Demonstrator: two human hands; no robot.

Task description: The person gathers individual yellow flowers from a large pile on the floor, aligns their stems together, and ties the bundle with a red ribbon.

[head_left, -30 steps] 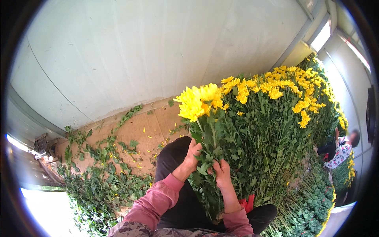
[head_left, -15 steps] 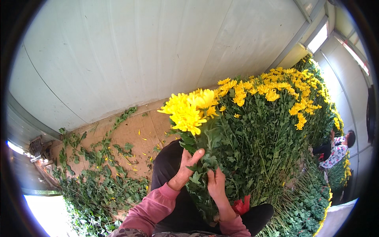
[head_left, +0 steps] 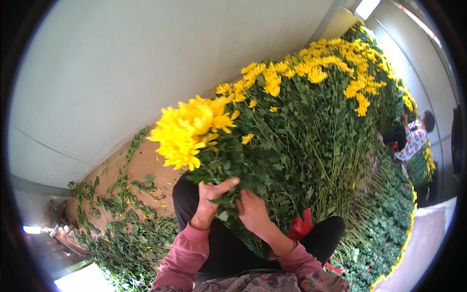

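Observation:
A bunch of yellow chrysanthemums (head_left: pixel 187 131) with leafy green stems leans up to the left over my lap. My left hand (head_left: pixel 210 200) is closed round its stems below the blooms, thumb pointing right. Just to the right, my right hand (head_left: pixel 254 213) has its fingers curled in on the leafy stems of the same bunch; its fingertips are partly hidden by leaves. The stems' lower ends run down between my dark-trousered legs.
A large heap of cut chrysanthemums (head_left: pixel 311 121) lies to the right, blooms toward the pale wall (head_left: pixel 146 53). Stripped leaves (head_left: pixel 131 248) litter the floor at left. Red material (head_left: pixel 300 225) lies by my right knee. Another person (head_left: pixel 413 138) sits at far right.
The bunch and both my hands have shifted left in view, and the blooms tilt further left. The view itself has also turned, with the heap now higher up.

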